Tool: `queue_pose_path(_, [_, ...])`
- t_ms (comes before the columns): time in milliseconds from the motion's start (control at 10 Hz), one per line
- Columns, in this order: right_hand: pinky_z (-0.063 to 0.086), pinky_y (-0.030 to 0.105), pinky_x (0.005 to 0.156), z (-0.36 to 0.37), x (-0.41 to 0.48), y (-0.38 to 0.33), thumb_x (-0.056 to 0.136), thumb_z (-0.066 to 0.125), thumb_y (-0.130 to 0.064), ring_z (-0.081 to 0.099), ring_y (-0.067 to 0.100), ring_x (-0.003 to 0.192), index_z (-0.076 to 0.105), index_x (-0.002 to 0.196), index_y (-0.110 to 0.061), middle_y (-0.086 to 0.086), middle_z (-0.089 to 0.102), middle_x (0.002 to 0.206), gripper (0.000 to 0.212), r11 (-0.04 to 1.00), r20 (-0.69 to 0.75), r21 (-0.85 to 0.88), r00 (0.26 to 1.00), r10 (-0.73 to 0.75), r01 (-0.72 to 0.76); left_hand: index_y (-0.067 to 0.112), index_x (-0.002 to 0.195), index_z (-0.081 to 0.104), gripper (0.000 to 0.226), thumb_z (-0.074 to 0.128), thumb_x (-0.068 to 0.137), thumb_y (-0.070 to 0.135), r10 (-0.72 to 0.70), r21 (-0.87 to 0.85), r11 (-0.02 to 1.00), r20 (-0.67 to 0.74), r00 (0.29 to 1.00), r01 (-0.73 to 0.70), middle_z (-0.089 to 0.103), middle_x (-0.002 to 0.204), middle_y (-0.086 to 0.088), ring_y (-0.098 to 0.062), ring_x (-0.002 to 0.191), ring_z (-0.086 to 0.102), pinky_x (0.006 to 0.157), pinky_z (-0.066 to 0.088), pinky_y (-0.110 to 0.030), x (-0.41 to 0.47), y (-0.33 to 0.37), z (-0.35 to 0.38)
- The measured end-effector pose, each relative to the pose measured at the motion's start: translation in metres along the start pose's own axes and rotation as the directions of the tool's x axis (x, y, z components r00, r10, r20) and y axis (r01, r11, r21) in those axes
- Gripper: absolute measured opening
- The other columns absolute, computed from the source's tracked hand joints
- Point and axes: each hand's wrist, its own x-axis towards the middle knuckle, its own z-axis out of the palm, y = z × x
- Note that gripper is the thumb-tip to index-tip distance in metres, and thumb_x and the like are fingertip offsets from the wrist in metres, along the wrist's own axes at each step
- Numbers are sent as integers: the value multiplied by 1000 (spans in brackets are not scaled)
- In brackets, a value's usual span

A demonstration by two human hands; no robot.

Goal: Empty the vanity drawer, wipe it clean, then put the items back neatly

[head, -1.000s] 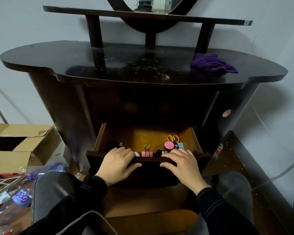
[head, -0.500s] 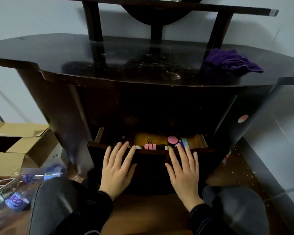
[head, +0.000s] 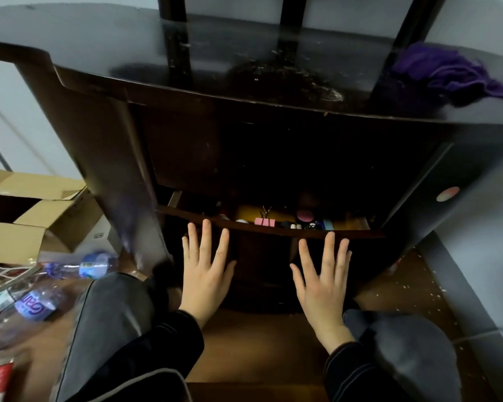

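The dark wooden vanity drawer (head: 262,256) stands only a narrow gap open. Through the gap I see a pink binder clip (head: 264,221), a pink round item (head: 305,214) and other small things in a row. My left hand (head: 206,271) lies flat on the left of the drawer front with fingers straight and spread. My right hand (head: 321,281) presses flat on the right of the front the same way. A crumpled purple cloth (head: 442,72) lies on the vanity top (head: 244,53) at the right.
An open cardboard box (head: 32,216) sits on the floor at the left, with plastic bottles (head: 82,266) and wrappers beside it. My knees flank the drawer. A wall (head: 482,256) runs close along the right side.
The drawer has slid inwards from well open to almost shut. Both hands went from curling over its top edge to lying flat on its front. The view moved closer.
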Motion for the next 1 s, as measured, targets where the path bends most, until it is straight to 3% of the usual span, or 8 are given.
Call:
queue_pose_path(100, [38,66,110,8,-2,3,105,53,-35,9,50,151,28,159,-24,24,7,166,61,998,143,32,988,48,-53,15,159,19,84,68,91,27,-11,-31,999,83,997,14,5,165,-21,-49,150,1,117,26,-62,13,-5,8])
queue_pose_path(200, [45,61,106,15,-6,1,97,62,-31,17,49,150,31,158,-23,20,-3,168,69,991,295,40,949,114,-131,18,160,16,93,70,86,33,-36,-53,997,194,980,47,0,167,-16,-43,152,-2,106,43,-43,19,-7,14])
queue_pose_path(300, [53,54,101,18,-5,-5,94,67,-27,22,46,149,32,158,-23,18,-9,168,73,977,360,64,917,169,-205,22,160,12,100,72,82,39,-82,-51,994,279,957,100,-4,167,-14,-40,153,-4,86,57,-31,16,0,21])
queue_pose_path(400, [58,45,94,18,-6,-17,94,67,-25,19,41,152,26,160,-24,15,-14,168,78,952,391,110,894,222,-284,21,161,9,104,72,81,43,-141,-55,984,313,939,167,-6,167,-15,-40,153,-5,74,59,-24,13,11,29])
queue_pose_path(700, [61,33,84,12,-2,-39,94,68,-31,33,35,147,19,162,-24,10,-22,167,83,886,450,191,840,303,-422,26,161,5,104,70,83,48,-174,-124,966,335,926,227,-16,166,-14,-39,152,-11,96,56,-41,3,30,35])
queue_pose_path(800, [59,31,89,7,3,-43,95,67,-35,29,30,149,21,161,-28,3,-24,167,81,851,471,244,824,315,-465,29,160,13,95,70,86,47,-138,-188,958,366,920,218,-17,166,-9,-35,154,3,106,49,-46,-2,31,26])
queue_pose_path(900, [54,28,95,-2,6,-42,97,64,-31,33,20,147,29,157,-31,-1,2,170,70,770,491,360,809,323,-526,27,153,34,76,67,88,48,-142,-252,936,370,918,246,2,168,-2,-20,145,31,100,48,-29,-2,28,5])
queue_pose_path(1000, [52,29,99,-24,7,-42,99,61,-24,50,9,133,42,148,-32,-9,49,146,53,619,591,451,735,332,-643,18,126,65,42,66,92,42,-182,-265,924,327,927,275,54,137,2,-16,122,56,95,52,-32,-2,22,-32])
